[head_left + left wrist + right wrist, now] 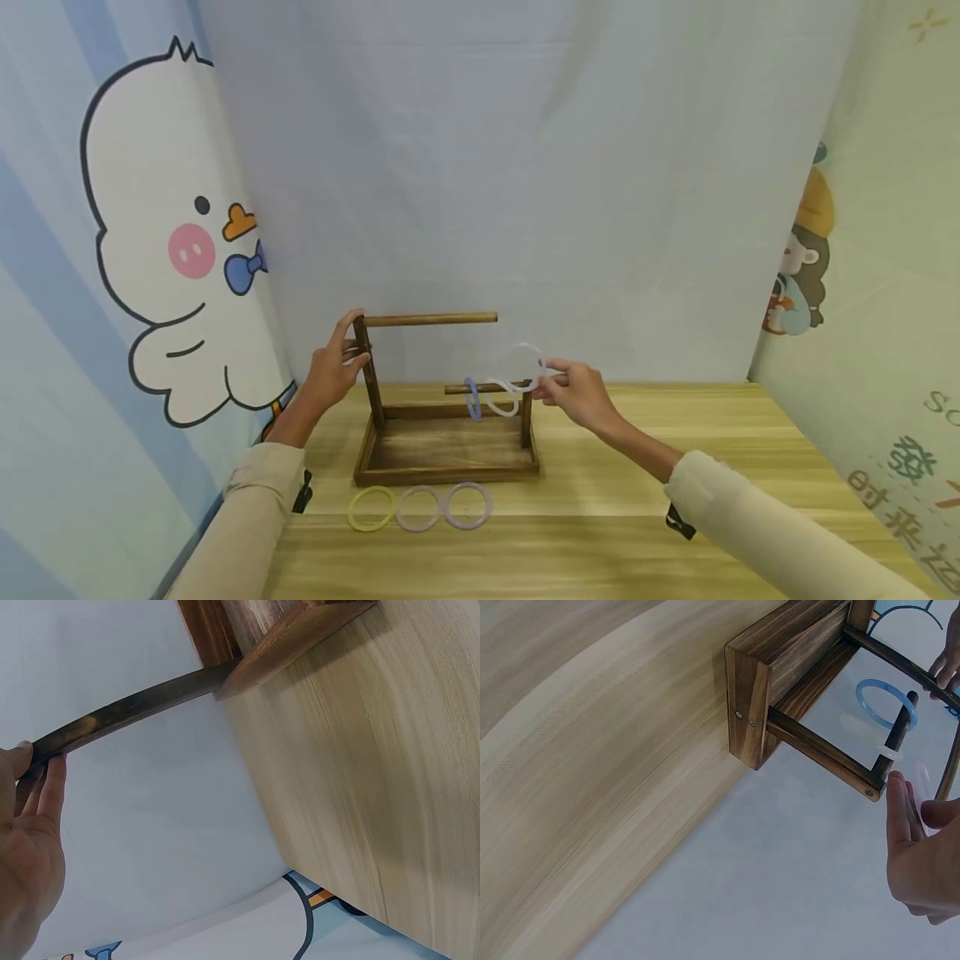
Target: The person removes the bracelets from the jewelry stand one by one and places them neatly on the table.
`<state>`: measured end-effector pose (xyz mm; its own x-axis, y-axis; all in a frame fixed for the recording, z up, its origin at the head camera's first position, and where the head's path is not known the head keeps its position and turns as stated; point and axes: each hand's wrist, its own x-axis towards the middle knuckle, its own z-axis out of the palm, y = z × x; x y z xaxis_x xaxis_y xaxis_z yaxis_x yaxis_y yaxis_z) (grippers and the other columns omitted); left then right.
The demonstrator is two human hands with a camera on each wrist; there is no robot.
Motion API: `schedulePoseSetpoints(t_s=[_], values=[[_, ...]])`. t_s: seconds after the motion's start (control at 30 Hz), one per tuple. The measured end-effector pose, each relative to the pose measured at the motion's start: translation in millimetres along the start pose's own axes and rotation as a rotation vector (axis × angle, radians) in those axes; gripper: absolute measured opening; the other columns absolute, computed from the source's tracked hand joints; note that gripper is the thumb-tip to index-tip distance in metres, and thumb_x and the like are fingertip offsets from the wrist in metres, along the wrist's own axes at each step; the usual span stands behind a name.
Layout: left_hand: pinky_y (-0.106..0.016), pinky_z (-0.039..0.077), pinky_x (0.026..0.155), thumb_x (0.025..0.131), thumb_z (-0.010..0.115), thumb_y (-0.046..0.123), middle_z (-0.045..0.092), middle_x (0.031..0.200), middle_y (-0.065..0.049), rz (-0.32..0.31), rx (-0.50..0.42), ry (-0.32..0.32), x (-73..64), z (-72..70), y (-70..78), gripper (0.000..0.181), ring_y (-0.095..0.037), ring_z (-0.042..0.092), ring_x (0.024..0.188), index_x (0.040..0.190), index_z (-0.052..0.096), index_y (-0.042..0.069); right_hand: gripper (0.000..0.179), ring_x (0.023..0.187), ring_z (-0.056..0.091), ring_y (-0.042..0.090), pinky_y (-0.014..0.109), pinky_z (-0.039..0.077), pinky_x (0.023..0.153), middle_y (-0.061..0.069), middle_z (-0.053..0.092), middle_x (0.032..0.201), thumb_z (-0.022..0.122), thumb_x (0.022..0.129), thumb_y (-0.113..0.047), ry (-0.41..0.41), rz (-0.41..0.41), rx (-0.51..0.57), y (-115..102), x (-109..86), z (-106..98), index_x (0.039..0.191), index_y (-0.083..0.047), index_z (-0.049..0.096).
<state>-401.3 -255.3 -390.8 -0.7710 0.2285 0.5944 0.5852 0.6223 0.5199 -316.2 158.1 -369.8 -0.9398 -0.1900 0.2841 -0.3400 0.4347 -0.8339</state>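
A translucent ring [522, 344] is held up at the wooden rack [447, 478]

The rack stands upright on the table [637, 533], its long side running from left to right. Its upper bar [431, 319] points its free end rightward, the lower bar [454, 389] leftward. The left hand [332, 371] grips the tall post [373, 392] near its top. The right hand's [585, 396] fingers pinch the translucent ring near the short post [527, 427]; its face turns to the head camera. Whether it touches the bar, one cannot tell. A blue ring [476, 400] and a white ring [504, 414] hang around the lower bar.
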Motion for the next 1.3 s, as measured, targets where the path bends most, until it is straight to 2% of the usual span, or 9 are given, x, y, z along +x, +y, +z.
schedulePoseSetpoints(t_s=[0.3, 0.5, 0.67, 0.8, 0.9, 1.07, 1.3], values=[[-0.059, 0.059, 0.094, 0.097, 0.067, -0.008, 0.064, 0.125, -0.038, -0.029, 0.005, -0.024, -1.4, -4.0, -4.3, 0.079, -0.050, 0.067, 0.113, 0.162, 0.028, 0.014, 0.039, 0.089, 0.079, 0.030, 0.034, 0.066, 0.078, 0.025, 0.076, 0.103, 0.057, 0.105, 0.000, -0.040, 0.010, 0.015, 0, -14.3, 3, 0.141, 0.015, 0.054], [-0.059, 0.059, 0.095, 0.098, 0.066, -0.008, 0.064, 0.126, -0.038, -0.035, -0.004, -0.029, -0.1, -4.2, -5.9, 0.080, -0.050, 0.067, 0.114, 0.163, 0.026, 0.016, 0.037, 0.093, 0.077, 0.039, 0.032, 0.066, 0.078, 0.027, 0.076, 0.104, 0.056, 0.105, 0.001, -0.069, 0.007, 0.027, 8, -22.9, 5, 0.139, 0.016, 0.054], [-0.058, 0.060, 0.094, 0.098, 0.067, -0.008, 0.065, 0.125, -0.038, -0.015, 0.006, -0.019, 1.0, -4.3, -5.2, 0.080, -0.050, 0.067, 0.113, 0.163, 0.026, 0.015, 0.038, 0.088, 0.078, 0.033, 0.032, 0.066, 0.078, 0.023, 0.077, 0.099, 0.059, 0.104, 0.000, -0.089, 0.031, 0.020, 13, -29.3, 8, 0.139, 0.016, 0.055], [-0.058, 0.059, 0.094, 0.097, 0.067, -0.009, 0.064, 0.125, -0.038, -0.011, 0.003, -0.015, 1.2, -3.6, -3.9, 0.080, -0.050, 0.067, 0.113, 0.163, 0.027, 0.014, 0.039, 0.085, 0.079, 0.028, 0.035, 0.067, 0.077, 0.023, 0.077, 0.097, 0.060, 0.104, -0.002, -0.118, 0.019, 0.002, 18, -35.8, 11, 0.138, 0.017, 0.055], [-0.057, 0.059, 0.094, 0.098, 0.067, -0.009, 0.064, 0.126, -0.038, -0.021, -0.012, -0.024, 1.1, -2.2, -3.0, 0.080, -0.050, 0.066, 0.114, 0.163, 0.026, 0.015, 0.038, 0.086, 0.078, 0.033, 0.038, 0.067, 0.078, 0.023, 0.077, 0.097, 0.059, 0.105, -0.001, -0.154, 0.008, 0.005, 22, -42.1, 12, 0.137, 0.020, 0.054], [-0.056, 0.060, 0.094, 0.097, 0.067, -0.008, 0.064, 0.126, -0.038, -0.023, -0.022, -0.031, 0.3, -0.8, -2.3, 0.080, -0.050, 0.067, 0.114, 0.162, 0.027, 0.015, 0.038, 0.089, 0.076, 0.042, 0.036, 0.067, 0.076, 0.026, 0.076, 0.098, 0.059, 0.104, 0.001, -0.217, 0.013, 0.028, 28, -51.1, 17, 0.135, 0.022, 0.053], [-0.057, 0.060, 0.094, 0.097, 0.068, -0.008, 0.064, 0.125, -0.038, -0.023, -0.017, -0.017, 1.1, -1.4, -2.0, 0.081, -0.050, 0.068, 0.113, 0.162, 0.028, 0.018, 0.039, 0.090, 0.076, 0.043, 0.034, 0.067, 0.075, 0.025, 0.077, 0.098, 0.060, 0.103, 0.003, -0.253, 0.038, 0.043, 40, -59.4, 24, 0.136, 0.021, 0.054]])
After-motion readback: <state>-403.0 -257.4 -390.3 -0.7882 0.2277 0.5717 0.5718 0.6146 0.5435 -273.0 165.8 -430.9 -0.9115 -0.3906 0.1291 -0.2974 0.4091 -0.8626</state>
